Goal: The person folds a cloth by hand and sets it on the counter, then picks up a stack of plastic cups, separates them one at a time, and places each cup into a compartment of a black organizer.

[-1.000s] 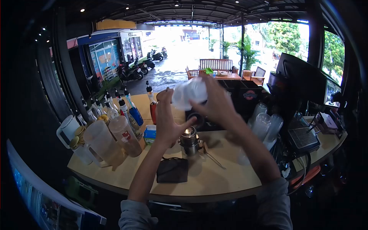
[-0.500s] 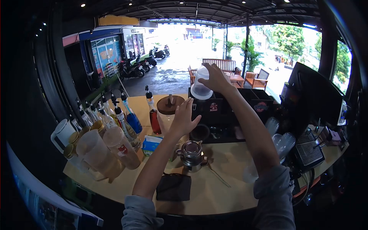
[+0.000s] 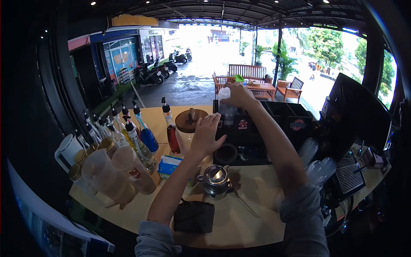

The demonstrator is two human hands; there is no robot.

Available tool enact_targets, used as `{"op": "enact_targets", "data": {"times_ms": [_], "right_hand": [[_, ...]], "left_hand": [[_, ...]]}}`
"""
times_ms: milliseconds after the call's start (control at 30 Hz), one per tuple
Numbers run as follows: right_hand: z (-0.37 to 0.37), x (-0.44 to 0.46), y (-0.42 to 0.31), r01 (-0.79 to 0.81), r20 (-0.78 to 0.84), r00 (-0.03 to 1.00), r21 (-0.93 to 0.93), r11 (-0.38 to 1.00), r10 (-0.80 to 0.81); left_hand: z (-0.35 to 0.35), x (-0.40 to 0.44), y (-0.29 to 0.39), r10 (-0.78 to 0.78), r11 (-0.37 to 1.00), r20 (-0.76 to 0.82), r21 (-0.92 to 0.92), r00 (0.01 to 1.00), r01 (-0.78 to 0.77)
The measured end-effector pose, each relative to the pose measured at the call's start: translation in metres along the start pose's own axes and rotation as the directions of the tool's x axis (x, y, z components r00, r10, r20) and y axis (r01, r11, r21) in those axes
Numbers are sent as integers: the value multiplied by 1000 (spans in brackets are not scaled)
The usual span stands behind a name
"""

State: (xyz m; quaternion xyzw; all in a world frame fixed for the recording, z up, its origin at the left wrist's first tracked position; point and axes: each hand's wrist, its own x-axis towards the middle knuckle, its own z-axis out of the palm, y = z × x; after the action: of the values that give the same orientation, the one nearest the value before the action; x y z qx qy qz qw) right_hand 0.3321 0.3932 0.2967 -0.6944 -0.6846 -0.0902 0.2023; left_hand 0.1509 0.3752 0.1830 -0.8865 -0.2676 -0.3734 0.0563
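Note:
My right hand point(image 3: 240, 95) grips a translucent plastic cup point(image 3: 228, 112) from above, in front of the black organizer box point(image 3: 265, 128). The cup's whitish upper end shows beside my fingers. My left hand point(image 3: 208, 135) is raised with its fingers extended and holds nothing. It overlaps the glass jar with a brown wooden lid point(image 3: 188, 120) in view; whether it touches the jar I cannot tell. Below my hands, a shiny metal pot point(image 3: 215, 180) stands on the counter beside a thin metal utensil point(image 3: 247, 204). A folded black cloth point(image 3: 194, 217) lies nearer me.
Several pump bottles point(image 3: 147, 136), large plastic pitchers point(image 3: 102, 173) and a blue-green tissue box point(image 3: 168, 166) stand on the left. To the right are stacked clear cups point(image 3: 321, 169), a ridged drip tray point(image 3: 346, 169) and a dark monitor point(image 3: 353, 113). Wooden outdoor furniture point(image 3: 261, 88) stands beyond the counter.
The cup in my right hand has moved down towards the front of the organizer box. My left hand stays extended in nearly the same place, and the view has shifted slightly.

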Motion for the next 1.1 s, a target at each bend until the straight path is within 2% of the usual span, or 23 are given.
{"op": "enact_targets", "data": {"times_ms": [133, 200, 400, 533, 600, 733, 800, 933, 1000, 1100], "right_hand": [[4, -15, -3, 24, -15, 1000, -40, 999, -24], [7, -18, -3, 16, 29, 999, -61, 998, -14], [18, -13, 3, 3, 84, 996, -12, 1000, -2], [37, -17, 1, -7, 52, 999, -49, 999, 10], [40, -19, -1, -3, 22, 1000, -144, 990, 7], [46, -24, -6, 18, 8, 1000, -218, 976, -17], [45, -24, -10, 26, 78, 997, -350, 936, 2], [36, -29, -8, 54, 35, 998, -289, 956, -46], [30, -31, -8, 77, 92, 994, -205, 976, -59], [37, -45, -13, 126, 16, 992, -293, 948, -127]], "left_hand": [[0, 1, 1, 1, 1000, -34, 0, 999, -1], [1, 0, 0, 5, 1000, -47, 0, 999, -5], [2, 1, 0, 37, 999, -115, 1, 993, -37], [1, 1, 2, 32, 999, -120, -38, 992, -37], [1, 1, 4, 19, 998, -103, -61, 994, -25], [5, -1, 1, 32, 998, -131, -54, 991, -39], [7, -1, -2, 46, 997, -152, -54, 987, -55], [5, 0, -6, 39, 992, -143, -112, 989, -56], [6, 0, -5, 36, 991, -139, -125, 990, -54], [8, -1, -4, 39, 990, -166, -130, 985, -61]]}}
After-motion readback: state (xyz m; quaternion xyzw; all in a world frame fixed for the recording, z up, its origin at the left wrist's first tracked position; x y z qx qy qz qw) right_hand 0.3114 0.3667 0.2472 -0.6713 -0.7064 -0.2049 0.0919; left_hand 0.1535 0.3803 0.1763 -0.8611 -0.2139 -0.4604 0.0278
